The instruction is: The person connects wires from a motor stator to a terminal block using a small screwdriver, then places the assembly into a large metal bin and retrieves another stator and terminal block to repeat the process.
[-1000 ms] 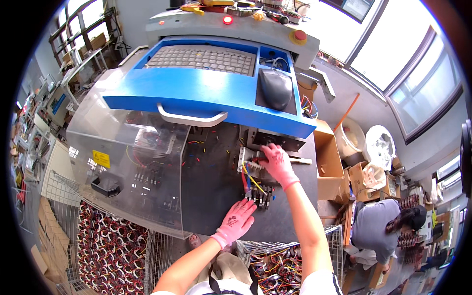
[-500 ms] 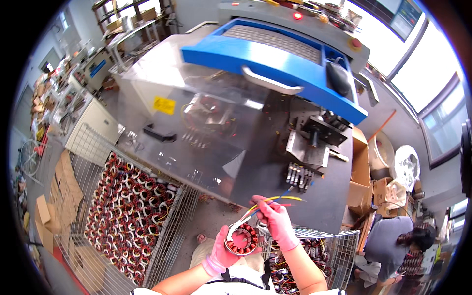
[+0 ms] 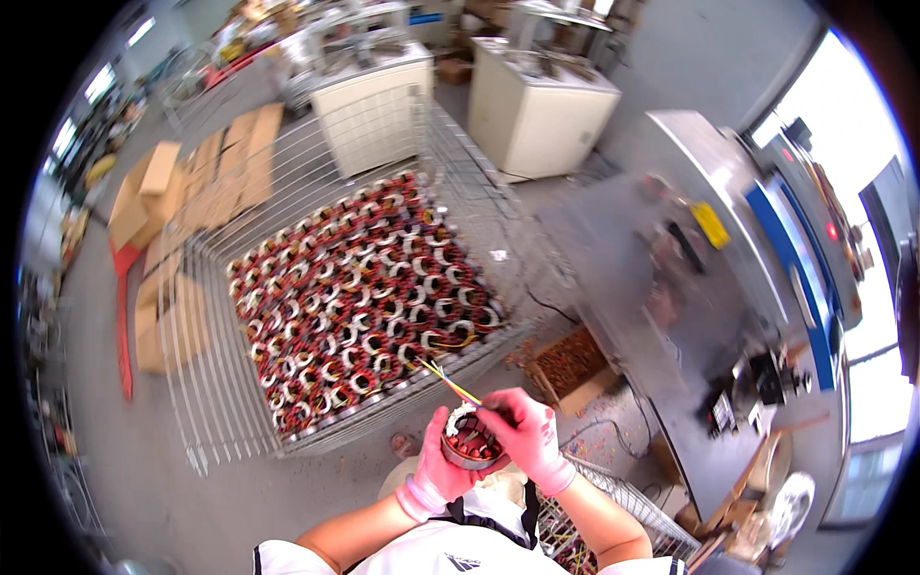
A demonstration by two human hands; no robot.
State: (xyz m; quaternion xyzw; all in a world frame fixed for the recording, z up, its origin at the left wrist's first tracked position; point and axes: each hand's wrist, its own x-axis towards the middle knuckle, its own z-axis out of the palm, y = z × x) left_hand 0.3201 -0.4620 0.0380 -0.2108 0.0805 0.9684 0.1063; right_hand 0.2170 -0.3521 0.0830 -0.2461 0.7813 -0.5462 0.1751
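Observation:
In front of my body I hold a motor stator (image 3: 467, 458), a round metal ring with reddish-copper windings inside. My left hand (image 3: 431, 476), in a pink glove, is closed around its left side. My right hand (image 3: 529, 439), gloved alike, grips its right upper edge beside the wire leads. The thin coloured leads (image 3: 448, 383), yellow among them, stick out up and left past my right fingers. Just beyond my hands stands a large wire-mesh basket (image 3: 196, 335) with many similar stators (image 3: 355, 297) in rows.
On the right is a dark workbench (image 3: 680, 412) with a blue drawer (image 3: 795, 268). A cardboard box (image 3: 585, 383) of small scraps sits on the floor beside it. Another mesh basket (image 3: 628, 494) stands by my right forearm. Pale cabinets (image 3: 537, 120) and flattened cardboard (image 3: 235, 158) lie farther off.
My view has swung left, from the workbench to the basket of stators. The stator remains in my hands; my right hand has come down from the lead ends to the ring.

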